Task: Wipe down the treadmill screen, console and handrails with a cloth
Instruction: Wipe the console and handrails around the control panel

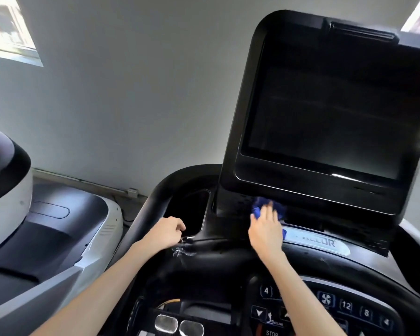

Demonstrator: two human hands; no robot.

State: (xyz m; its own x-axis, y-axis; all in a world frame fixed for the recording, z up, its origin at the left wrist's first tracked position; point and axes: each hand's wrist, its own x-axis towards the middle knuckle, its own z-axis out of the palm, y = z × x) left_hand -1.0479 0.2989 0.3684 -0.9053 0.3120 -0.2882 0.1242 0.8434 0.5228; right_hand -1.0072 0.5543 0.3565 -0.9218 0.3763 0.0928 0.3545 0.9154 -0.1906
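Pressing a blue cloth [264, 206] against the black housing just under the screen [330, 117], my right hand [266, 229] lies on top of it with the fingers stretched out fairly flat rather than wrapped round it. Hand and cloth are both blurred. The cloth is bunched, and a corner of it shows below the hand, beside the silver brand plate [318, 243]. The screen is dark, tilted back, and fills the upper right. My left hand [166, 232] sits well apart from the right, at the lower edge of the open recess [194, 209] in the console [228, 263]. Its fingers are curled down at the recess rim. I cannot tell whether they hold anything; a small bright glint shows just under the fingertips. A wet-looking smear [182, 252] lies on the console just below that hand. The black handrail [153, 202] curves up round the left side of the recess, touching the left wrist area. Near the bottom edge are the numbered keypad [344, 305] and two metal grip plates [177, 324]. A neighbouring machine [58, 226] in grey and black stands to the left, against a plain grey wall [131, 93].
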